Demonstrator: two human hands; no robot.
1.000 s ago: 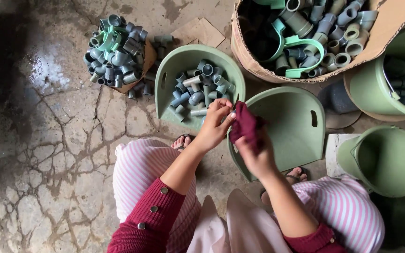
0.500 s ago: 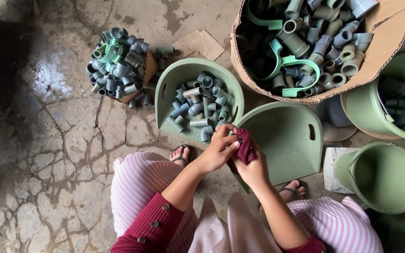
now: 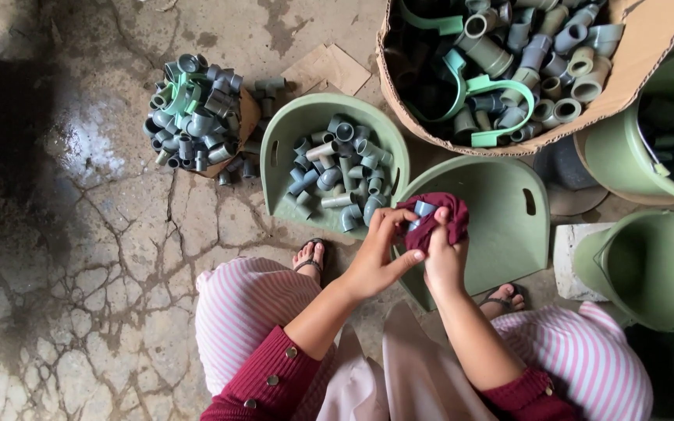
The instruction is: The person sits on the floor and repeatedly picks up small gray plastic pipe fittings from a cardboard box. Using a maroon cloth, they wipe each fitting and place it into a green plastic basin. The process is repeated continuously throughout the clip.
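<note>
Both hands meet in the middle of the scene, above the near edge of two green basins. The right hand is closed around a dark red cloth, and a small grey pipe fitting shows out of the cloth at its top. The left hand pinches this fitting with the fingertips, the thumb stretched toward the cloth. The fitting looks like stiff, light plastic, smooth and maybe a little slippery, so I think it is best held across its round body; the cloth is soft and folds easily. The left green basin holds many similar fittings, the right green basin is bare inside, and a cardboard box far right is full.
</note>
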